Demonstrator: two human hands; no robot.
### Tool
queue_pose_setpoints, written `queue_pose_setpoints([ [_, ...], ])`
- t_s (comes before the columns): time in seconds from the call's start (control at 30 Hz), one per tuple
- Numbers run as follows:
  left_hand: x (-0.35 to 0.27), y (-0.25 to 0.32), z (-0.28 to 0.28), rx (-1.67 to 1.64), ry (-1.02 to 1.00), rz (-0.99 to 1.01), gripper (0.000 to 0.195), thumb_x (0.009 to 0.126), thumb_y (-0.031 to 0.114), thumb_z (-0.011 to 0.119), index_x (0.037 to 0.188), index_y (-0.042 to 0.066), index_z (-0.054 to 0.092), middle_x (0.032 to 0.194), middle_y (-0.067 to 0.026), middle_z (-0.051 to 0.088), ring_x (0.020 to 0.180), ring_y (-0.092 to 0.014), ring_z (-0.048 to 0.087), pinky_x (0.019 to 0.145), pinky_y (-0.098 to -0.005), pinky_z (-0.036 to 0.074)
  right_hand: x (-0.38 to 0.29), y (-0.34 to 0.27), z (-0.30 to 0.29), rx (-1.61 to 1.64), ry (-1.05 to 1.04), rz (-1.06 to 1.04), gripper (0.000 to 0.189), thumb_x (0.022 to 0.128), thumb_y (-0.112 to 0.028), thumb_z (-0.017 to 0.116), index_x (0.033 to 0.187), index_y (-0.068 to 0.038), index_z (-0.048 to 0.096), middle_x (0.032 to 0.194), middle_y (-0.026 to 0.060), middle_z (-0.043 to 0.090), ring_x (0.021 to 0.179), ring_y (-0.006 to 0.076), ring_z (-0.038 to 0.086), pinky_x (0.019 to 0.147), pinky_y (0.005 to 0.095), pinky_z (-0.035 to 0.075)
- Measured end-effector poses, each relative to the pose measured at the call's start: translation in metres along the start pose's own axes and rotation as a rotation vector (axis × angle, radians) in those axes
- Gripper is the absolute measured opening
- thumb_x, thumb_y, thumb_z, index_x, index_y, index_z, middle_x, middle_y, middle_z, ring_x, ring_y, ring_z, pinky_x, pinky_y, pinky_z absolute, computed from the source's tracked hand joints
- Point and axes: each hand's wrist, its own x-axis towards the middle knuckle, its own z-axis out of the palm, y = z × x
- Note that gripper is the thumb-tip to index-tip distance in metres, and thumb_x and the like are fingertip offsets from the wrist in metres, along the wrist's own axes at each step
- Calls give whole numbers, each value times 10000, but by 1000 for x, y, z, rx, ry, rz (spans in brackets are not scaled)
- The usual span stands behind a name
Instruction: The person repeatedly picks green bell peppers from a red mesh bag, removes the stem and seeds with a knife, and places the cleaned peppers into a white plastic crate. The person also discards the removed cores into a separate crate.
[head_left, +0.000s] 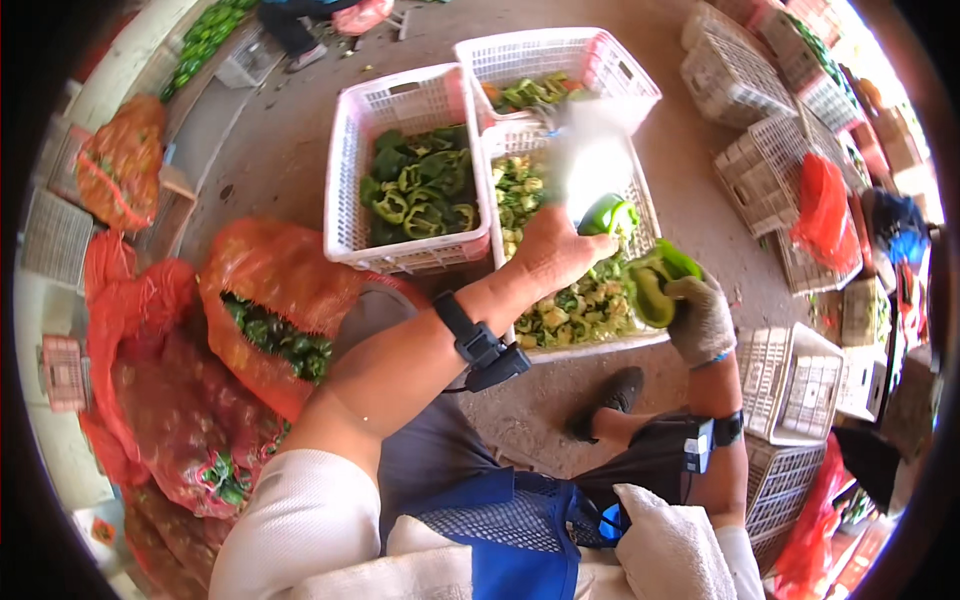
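My bare left hand (559, 247) grips a green bell pepper piece (606, 215) by the thumb side. Bright glare and blur hide its fingers. On my right hand (701, 319) is a grey work glove, and it holds an opened green bell pepper half (656, 289) with its pale inside showing. Both hands are over a white plastic crate (600, 348) of pale pepper cores and green scraps. Left of it, another white crate (420, 250) contains cut green pepper pieces (427, 184).
A third white crate (532, 36) behind holds pepper scraps. Red mesh sacks (277, 255) of peppers lie at left. Stacked crates (787, 382) stand at right, near a red plastic bag (825, 217). Another person's leg (292, 34) shows at the top.
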Motion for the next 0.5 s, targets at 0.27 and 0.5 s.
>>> queue_pose_setpoints([
  [0.27,-7,-8,-14,6,-250,-305,436,804,248,778,1119,-35,680,922,-177,724,714,-225,705,671,-370,579,23,-46,102,-122,-253,-242,575,907,-58,673,1442,48,491,1389,211,588,1196,320,652,1051,414,542],
  [0.5,9,5,-18,-278,-106,-66,315,941,234,732,1145,2,676,937,-113,732,705,-152,687,677,-320,581,49,-18,48,-781,228,-571,428,933,-118,747,1314,28,617,942,81,707,767,133,647,697,267,562],
])
